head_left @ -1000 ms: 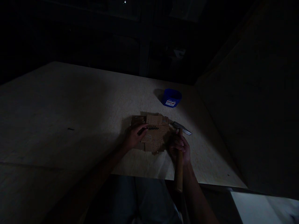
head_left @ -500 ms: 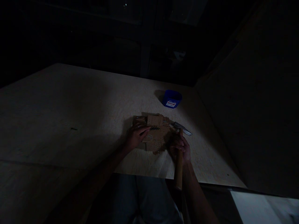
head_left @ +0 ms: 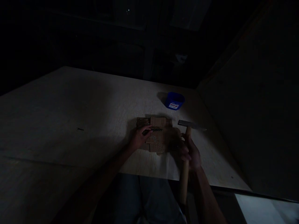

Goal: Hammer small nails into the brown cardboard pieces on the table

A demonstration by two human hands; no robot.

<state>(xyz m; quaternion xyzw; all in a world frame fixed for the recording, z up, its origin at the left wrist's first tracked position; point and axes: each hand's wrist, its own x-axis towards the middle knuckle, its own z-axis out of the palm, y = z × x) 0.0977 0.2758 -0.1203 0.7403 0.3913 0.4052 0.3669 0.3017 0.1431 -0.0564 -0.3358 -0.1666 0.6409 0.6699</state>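
The scene is dim. A small wooden assembly [head_left: 157, 134] with a row of dark nails lies near the front edge of a pale table [head_left: 93, 124]. My left hand [head_left: 140, 138] rests on its left side, fingers pinched at a dark nail in the row. My right hand [head_left: 190, 152] is closed round the wooden handle of a hammer [head_left: 187, 137]. The hammer's metal head is raised just right of the assembly.
A blue tub [head_left: 174, 100] with a label stands behind the assembly. One small dark nail [head_left: 80, 129] lies alone at the table's left. A tall board [head_left: 252, 109] leans along the right side. My legs show below the table's front edge.
My right hand has lifted the hammer and shifted it a little to the right; its head has left the table. My left hand stays at the nails.
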